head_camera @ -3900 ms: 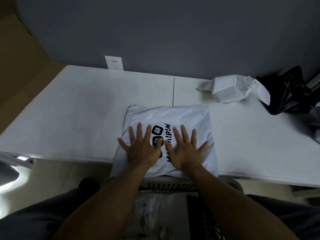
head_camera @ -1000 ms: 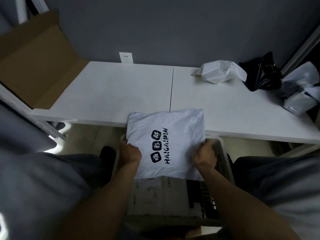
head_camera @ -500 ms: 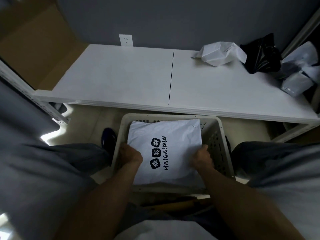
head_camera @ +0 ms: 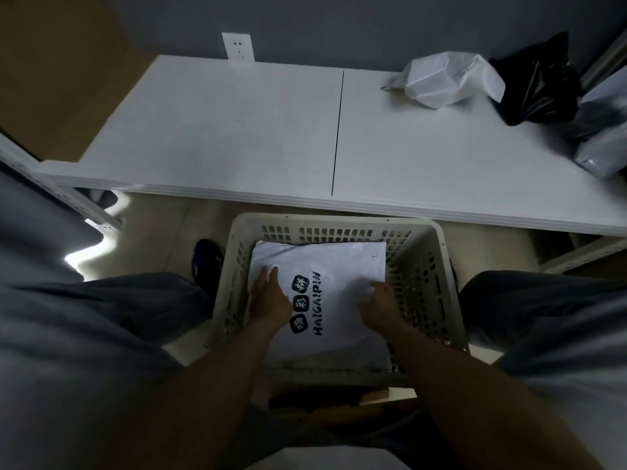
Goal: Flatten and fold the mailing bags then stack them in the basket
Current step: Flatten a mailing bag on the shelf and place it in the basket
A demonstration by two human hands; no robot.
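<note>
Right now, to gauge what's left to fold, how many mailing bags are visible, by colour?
White: 2, printed bag in the basket, crumpled bag on the table
Black: 1, black bag on the table
Grey: at least 1, grey bag cut off at right
Total: at least 4

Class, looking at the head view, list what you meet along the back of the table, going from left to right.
cardboard → socket → white bag → black bag

Plain packing room: white worktable, cardboard, metal racking, crumpled mailing bags, slotted plastic basket.
</note>
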